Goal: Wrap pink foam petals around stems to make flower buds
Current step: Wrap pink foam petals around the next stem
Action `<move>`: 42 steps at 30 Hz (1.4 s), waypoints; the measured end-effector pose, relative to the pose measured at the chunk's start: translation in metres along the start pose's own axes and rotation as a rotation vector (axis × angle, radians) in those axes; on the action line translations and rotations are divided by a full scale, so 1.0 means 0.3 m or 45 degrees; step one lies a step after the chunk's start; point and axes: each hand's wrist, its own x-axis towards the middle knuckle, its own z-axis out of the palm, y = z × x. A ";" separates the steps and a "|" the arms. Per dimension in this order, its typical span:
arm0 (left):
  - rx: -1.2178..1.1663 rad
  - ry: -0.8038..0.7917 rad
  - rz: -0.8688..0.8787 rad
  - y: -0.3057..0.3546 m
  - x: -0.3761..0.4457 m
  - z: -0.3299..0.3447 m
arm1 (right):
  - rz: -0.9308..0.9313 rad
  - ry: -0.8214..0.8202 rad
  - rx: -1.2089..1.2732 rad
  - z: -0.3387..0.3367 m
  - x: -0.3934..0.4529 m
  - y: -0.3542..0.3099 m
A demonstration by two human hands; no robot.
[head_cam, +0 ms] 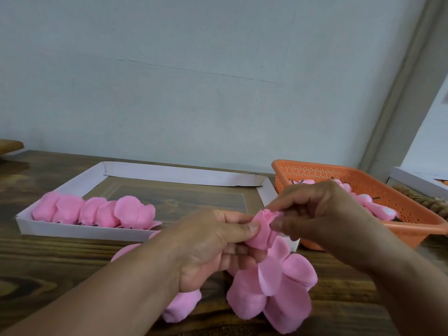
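**Pink bud takes shape between two hands**

At six o'clock, loose pink foam petals (274,289) lie heaped on the dark wooden table (55,260). Just above centre, the left hand (208,248) pinches a rolled pink bud (260,232) between thumb and fingers, while the right hand (322,214) grips the bud's top edge with its fingertips. At ten o'clock, a white cardboard tray (80,232) holds a row of petals. At two o'clock, an orange basket (397,190) holds finished buds.
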 end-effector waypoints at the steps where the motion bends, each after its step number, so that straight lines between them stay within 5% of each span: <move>1: -0.002 -0.020 -0.004 0.003 -0.001 -0.003 | -0.004 -0.008 0.042 -0.001 0.000 0.004; 12: 0.048 -0.215 -0.090 0.029 -0.023 -0.019 | -0.088 -0.199 0.518 0.007 0.005 0.046; 21: 0.020 -0.190 -0.134 0.026 -0.024 -0.011 | -0.152 -0.183 0.519 0.012 0.009 0.046; 31: 0.461 0.179 0.124 0.007 -0.010 0.018 | -0.092 -0.004 0.469 0.020 0.012 0.038; 42: 0.338 0.078 -0.027 0.008 -0.020 0.024 | -0.111 0.002 0.336 0.015 -0.001 0.011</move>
